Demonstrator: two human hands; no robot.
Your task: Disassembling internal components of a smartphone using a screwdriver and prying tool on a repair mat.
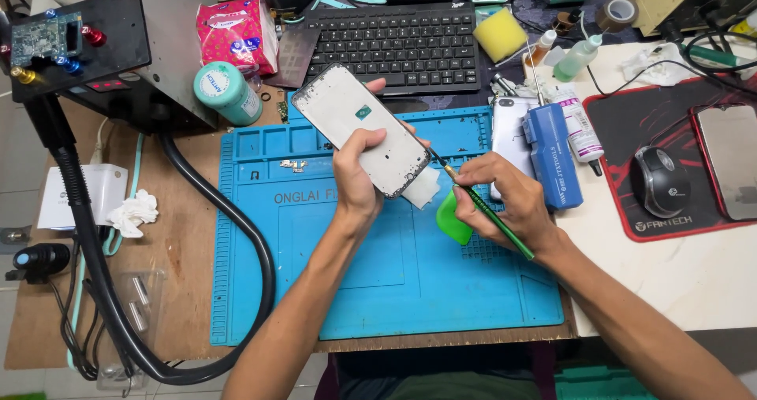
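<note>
Gripping a phone frame [359, 128], the left hand [355, 175] was closed. A green-handled brush [482, 211] was pinched by the right hand [505, 203] at the frame's edge, where residue specks remained.

Black keyboard [394, 45], yellow sponge [500, 34], black mouse [661, 181], teal can [227, 92].

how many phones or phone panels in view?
3. A phone frame in the left hand, a white phone behind the right hand, and a dark phone at the right edge. More may be hidden in the clutter.
</note>
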